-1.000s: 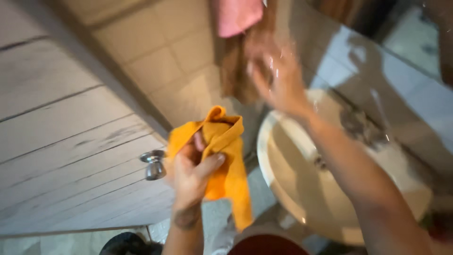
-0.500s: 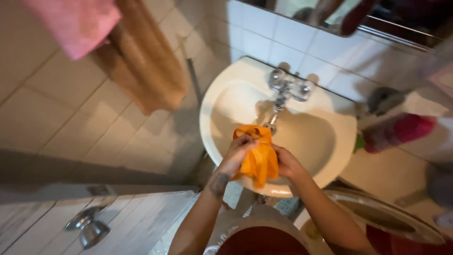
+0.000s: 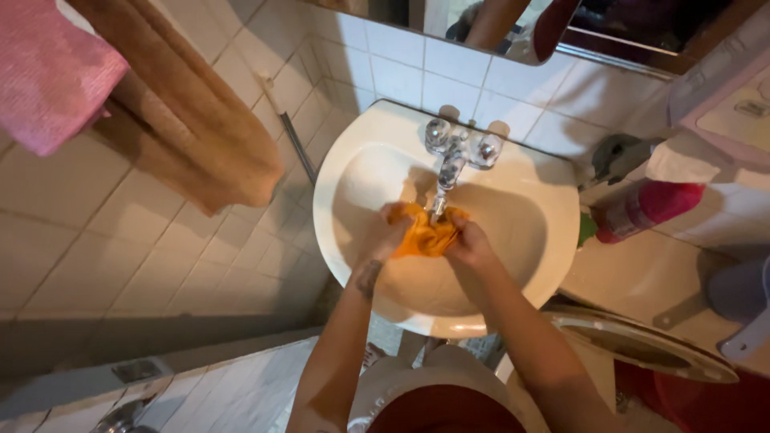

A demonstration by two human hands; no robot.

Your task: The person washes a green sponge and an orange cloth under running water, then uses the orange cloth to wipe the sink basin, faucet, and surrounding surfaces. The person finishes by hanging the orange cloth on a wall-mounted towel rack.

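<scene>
An orange cloth (image 3: pixel 425 232) is bunched up inside a white wash basin (image 3: pixel 353 168), right under the chrome tap (image 3: pixel 451 152). My left hand (image 3: pixel 385 236) grips the cloth's left side and my right hand (image 3: pixel 469 243) grips its right side. Both hands are low in the bowl, close together, with the cloth pressed between them. I cannot tell whether water runs from the spout.
A brown towel (image 3: pixel 192 120) and a pink towel (image 3: pixel 48 72) hang on the tiled wall at left. A pink bottle (image 3: pixel 646 207) lies right of the basin, beside a white toilet (image 3: pixel 642 345). A mirror (image 3: pixel 513 24) sits above the tap.
The view has swung from the wall and door to the basin. My hands carried the orange cloth into the bowl, under the tap, and both now hold it.
</scene>
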